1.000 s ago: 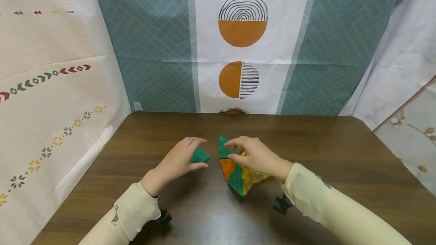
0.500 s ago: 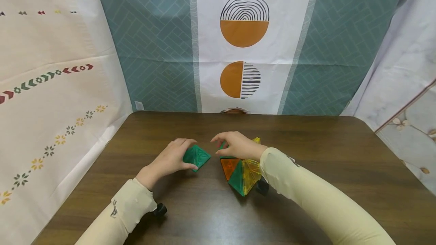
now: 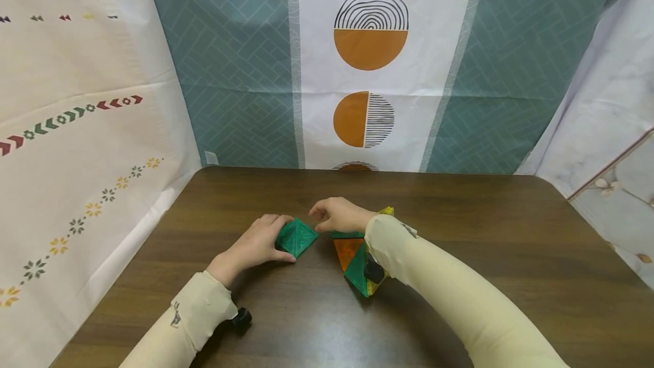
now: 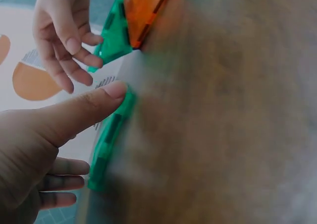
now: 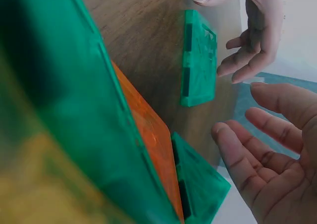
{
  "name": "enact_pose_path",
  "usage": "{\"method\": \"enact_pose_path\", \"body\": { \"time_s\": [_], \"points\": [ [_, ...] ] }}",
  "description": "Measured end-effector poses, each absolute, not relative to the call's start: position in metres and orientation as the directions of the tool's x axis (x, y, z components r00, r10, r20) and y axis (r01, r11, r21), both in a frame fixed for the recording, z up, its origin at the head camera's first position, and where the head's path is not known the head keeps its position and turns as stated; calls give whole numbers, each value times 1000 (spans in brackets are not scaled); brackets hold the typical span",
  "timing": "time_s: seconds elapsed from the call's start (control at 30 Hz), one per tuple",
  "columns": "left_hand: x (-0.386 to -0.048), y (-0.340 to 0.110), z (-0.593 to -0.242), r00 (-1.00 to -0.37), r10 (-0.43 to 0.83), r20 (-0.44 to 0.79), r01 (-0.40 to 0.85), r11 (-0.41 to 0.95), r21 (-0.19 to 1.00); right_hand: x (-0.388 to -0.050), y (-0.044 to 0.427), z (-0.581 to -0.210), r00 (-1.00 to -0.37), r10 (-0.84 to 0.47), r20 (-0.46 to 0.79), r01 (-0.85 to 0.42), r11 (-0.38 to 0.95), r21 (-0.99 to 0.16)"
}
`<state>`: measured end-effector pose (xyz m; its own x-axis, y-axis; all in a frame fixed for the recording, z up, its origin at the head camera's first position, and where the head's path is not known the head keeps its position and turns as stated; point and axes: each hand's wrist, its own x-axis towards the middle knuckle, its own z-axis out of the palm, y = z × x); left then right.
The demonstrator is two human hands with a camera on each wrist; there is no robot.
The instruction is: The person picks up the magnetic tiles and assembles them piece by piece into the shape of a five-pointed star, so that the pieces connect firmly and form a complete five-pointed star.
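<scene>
My left hand (image 3: 254,247) is spread around the left side of a green translucent magnetic tile piece (image 3: 300,237) lying on the table. Its thumb and fingers are apart; in the right wrist view the fingers are close to the green piece (image 5: 200,63), and contact is hard to tell. Just beyond that piece hovers my right hand (image 3: 339,216), fingers loosely bent and holding nothing. Beneath the right wrist lies a group of joined magnetic tiles: an orange triangle (image 3: 348,251), green triangles (image 3: 359,271) and yellow tiles (image 3: 390,211), partly hidden by the sleeve.
The brown wooden table (image 3: 306,322) ends in front of a patterned cloth backdrop (image 3: 245,72). Another printed cloth (image 3: 102,146) hangs along the left side. A black wrist device (image 3: 374,268) sits close above the tile group.
My right hand has moved left over the tile group toward the green piece. The left hand first drew back left, uncovering more of the green piece, then came closer around it.
</scene>
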<state>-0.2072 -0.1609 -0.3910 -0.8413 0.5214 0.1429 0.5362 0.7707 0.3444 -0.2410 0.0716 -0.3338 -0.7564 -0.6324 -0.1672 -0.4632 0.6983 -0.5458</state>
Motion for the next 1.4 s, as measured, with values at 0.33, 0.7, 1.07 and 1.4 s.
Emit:
{"method": "enact_pose_path", "body": {
  "time_s": [0.33, 0.7, 1.07, 1.4],
  "points": [
    [-205, -161, -398, -848, 506, 160, 528, 773, 353, -244, 64, -337, -724, -631, -279, -428, 727, -537],
    [-206, -160, -402, -851, 494, 177, 524, 775, 354, -242, 55, -331, -649, -645, -403, -403, 741, -537],
    [-205, -158, -402, -862, 466, 199, 506, 762, 404, -240, 53, -326, -687, -619, -381, -369, 749, -550],
    [-200, -155, -398, -891, 410, 196, 448, 725, 523, -241, 58, -322, -767, -560, -314, -287, 737, -612]
  ]
}}
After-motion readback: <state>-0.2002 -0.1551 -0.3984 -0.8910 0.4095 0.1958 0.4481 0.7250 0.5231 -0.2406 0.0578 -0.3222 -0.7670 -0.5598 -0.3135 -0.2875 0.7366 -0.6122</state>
